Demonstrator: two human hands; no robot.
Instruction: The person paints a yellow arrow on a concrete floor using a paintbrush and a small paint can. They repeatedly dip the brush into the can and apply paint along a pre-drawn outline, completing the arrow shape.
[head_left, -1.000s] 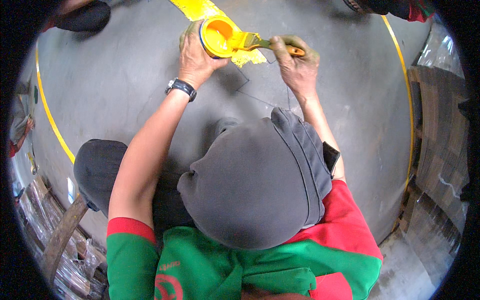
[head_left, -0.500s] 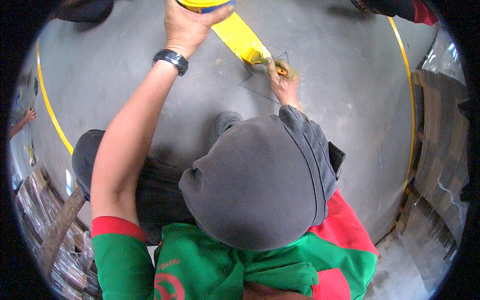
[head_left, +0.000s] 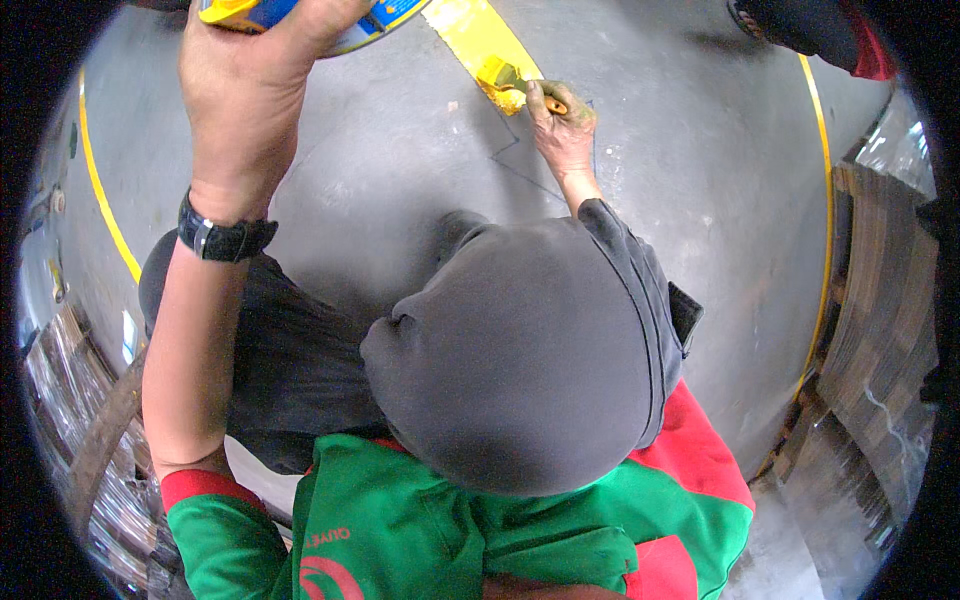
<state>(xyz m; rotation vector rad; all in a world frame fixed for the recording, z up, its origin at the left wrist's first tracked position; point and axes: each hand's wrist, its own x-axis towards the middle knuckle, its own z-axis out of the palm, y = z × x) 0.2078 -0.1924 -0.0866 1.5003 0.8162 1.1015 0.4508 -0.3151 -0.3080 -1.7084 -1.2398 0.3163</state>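
My left hand (head_left: 245,115) is wrapped round a blue paint can (head_left: 388,18) with yellow paint at its rim, held up at the top left. The can looks tilted, and the frame's edge cuts off part of it. Low over the floor, my right hand (head_left: 562,125) grips a paintbrush (head_left: 502,78) by its short handle. Its yellow-coated bristles lie on the near end of a wet yellow strip (head_left: 480,30) painted on the grey floor. Thin dark lines (head_left: 528,168) are drawn on the floor beyond that end, nearer to me.
My bent grey-trousered knee (head_left: 520,350) fills the middle. Yellow floor lines run at left (head_left: 100,200) and right (head_left: 824,220). Stacked cardboard (head_left: 880,260) stands at the right, plastic-wrapped bundles (head_left: 70,380) at the left. Dark clothing of another person (head_left: 810,30) shows at the top right.
My left hand has moved left and closer with the can, showing more of its blue side. The brush has shifted slightly up and left along the yellow strip.
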